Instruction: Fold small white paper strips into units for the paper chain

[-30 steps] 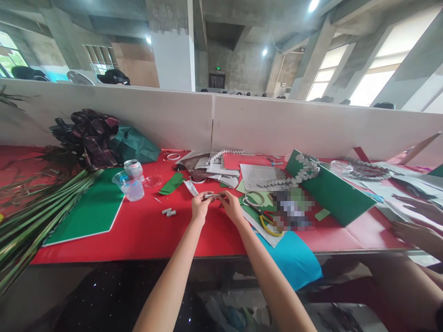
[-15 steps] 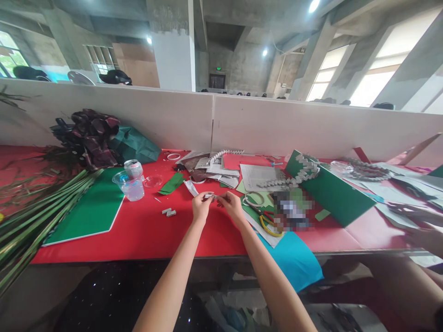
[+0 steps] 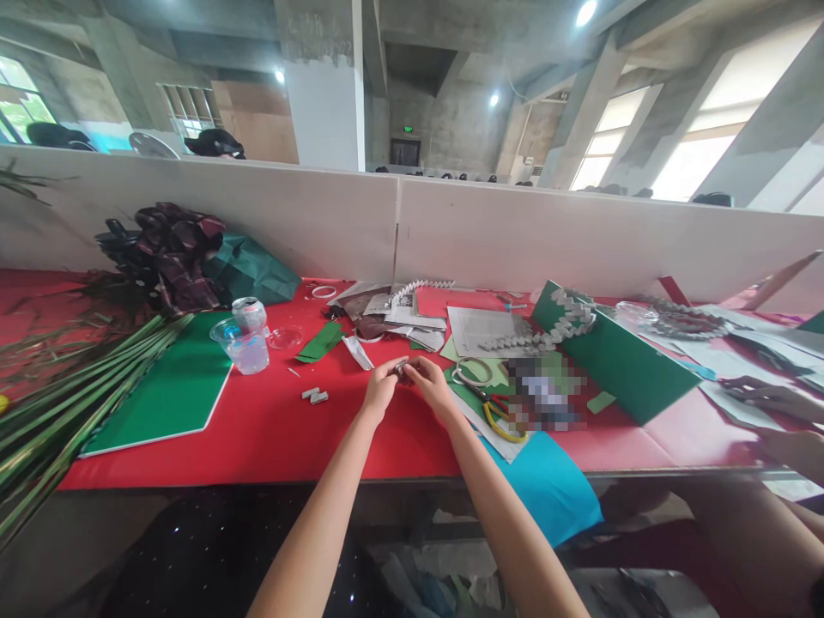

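My left hand (image 3: 382, 390) and my right hand (image 3: 427, 384) meet over the red tabletop (image 3: 276, 446), fingers closed together on a small folded strip of grey-white paper (image 3: 400, 367). Most of the strip is hidden by the fingertips. To the left lie a few small folded paper pieces (image 3: 315, 396). Just beyond my hands is a white paper strip (image 3: 358, 352). Yellow-and-red-handled pliers (image 3: 497, 419) rest on papers to the right, beside a roll of tape (image 3: 475, 372).
A plastic cup (image 3: 248, 350) and a can (image 3: 250, 316) stand at left near a green board (image 3: 160, 395) and long leaves (image 3: 77, 395). Zigzag folded-paper chains (image 3: 570, 319) lie around an upright green board (image 3: 624, 360). At far right, another person's hand (image 3: 763, 393) touches papers. A white partition (image 3: 289, 215) runs behind.
My hands have drawn closer together, and the paper strip between them is now mostly covered by my fingers. The other person's hand at right has shifted slightly.
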`<action>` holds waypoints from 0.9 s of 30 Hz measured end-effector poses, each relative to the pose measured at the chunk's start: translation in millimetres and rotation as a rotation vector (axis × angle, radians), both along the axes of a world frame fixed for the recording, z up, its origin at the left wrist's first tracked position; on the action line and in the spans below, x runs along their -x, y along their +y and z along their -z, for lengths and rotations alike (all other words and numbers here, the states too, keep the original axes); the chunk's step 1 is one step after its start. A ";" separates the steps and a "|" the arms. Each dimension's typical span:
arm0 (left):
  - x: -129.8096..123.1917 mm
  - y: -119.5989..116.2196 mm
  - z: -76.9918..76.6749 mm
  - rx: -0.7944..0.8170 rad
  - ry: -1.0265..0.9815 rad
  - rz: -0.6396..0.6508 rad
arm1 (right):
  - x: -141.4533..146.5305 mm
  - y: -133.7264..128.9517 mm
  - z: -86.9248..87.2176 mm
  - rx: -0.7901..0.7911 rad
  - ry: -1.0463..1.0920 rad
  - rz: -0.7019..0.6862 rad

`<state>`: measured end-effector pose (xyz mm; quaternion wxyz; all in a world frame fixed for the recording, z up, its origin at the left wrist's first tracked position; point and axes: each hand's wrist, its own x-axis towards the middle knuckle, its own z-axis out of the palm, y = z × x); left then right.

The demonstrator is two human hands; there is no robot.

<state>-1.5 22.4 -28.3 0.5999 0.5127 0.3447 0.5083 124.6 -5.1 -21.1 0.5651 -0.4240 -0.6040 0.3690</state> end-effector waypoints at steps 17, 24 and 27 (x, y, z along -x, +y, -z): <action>-2.0 -2.7 -2.9 0.036 -0.018 0.056 | -5.1 7.1 8.6 -0.022 -0.062 0.104; 1.4 -1.0 3.4 -0.281 0.292 -0.035 | -7.1 8.3 4.5 0.101 -0.053 0.058; 3.1 -4.0 2.6 -0.410 0.499 -0.109 | -8.4 8.2 4.3 0.125 -0.070 0.101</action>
